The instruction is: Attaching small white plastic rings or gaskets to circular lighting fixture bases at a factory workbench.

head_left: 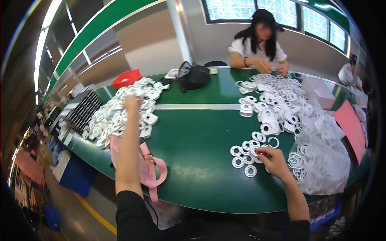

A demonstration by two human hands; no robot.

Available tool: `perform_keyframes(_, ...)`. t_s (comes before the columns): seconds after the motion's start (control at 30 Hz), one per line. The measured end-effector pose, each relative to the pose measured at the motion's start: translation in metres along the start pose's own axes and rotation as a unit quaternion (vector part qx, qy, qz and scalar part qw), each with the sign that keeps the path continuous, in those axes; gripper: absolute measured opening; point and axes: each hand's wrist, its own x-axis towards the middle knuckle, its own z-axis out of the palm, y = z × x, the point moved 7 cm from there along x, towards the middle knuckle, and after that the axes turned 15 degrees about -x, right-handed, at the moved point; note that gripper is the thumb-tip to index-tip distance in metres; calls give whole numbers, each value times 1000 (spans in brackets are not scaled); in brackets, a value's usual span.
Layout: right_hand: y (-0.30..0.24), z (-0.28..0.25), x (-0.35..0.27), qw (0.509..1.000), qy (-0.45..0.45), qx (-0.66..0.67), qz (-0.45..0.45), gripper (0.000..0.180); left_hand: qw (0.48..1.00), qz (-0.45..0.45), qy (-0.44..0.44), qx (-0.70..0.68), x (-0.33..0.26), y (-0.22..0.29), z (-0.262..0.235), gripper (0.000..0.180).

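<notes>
My left arm stretches far forward, and my left hand (pixel 132 103) is over a heap of white plastic housings (pixel 108 116), each with a round hole. Motion blurs its fingers, so their grip cannot be made out. On the right, my right hand (pixel 274 161) is at a small group of flat white rings (pixel 250 171), thumb and fingertips pinched on a white ring (pixel 255 150) at the group's edge. Beyond that group lies a larger heap of white housings and rings (pixel 277 100).
A pink bag (pixel 161 168) lies at the green table's (pixel 197 160) near edge. A clear plastic bag of rings (pixel 325 164) sits right. Further off are stacked black trays (pixel 82 107), a red bin (pixel 126 78) and a black bag (pixel 195 77). A co-worker (pixel 259 48) handles parts opposite.
</notes>
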Motion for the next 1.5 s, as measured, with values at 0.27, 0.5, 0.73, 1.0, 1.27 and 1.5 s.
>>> perform_keyframes(0.27,15,-15,-8,991,95,-91,-27,22,958,-168,40,-230,-44,54,35,73)
perform_keyframes(0.5,20,-27,-10,962,141,-225,-66,36,884,123,-450,-28,-198,192,239,53)
perform_keyframes(0.73,23,-2,-9,953,81,-263,-124,26,911,89,-392,-91,-288,268,331,45)
perform_keyframes(1.0,19,-19,-10,955,150,-238,-97,17,937,101,-327,-64,-288,289,308,34)
perform_keyframes(1.27,17,-27,-9,953,188,-222,-81,16,898,162,-397,-99,-288,276,254,35)
perform_keyframes(1.5,20,-25,-10,956,189,-210,-75,16,907,140,-397,-20,-295,262,201,30)
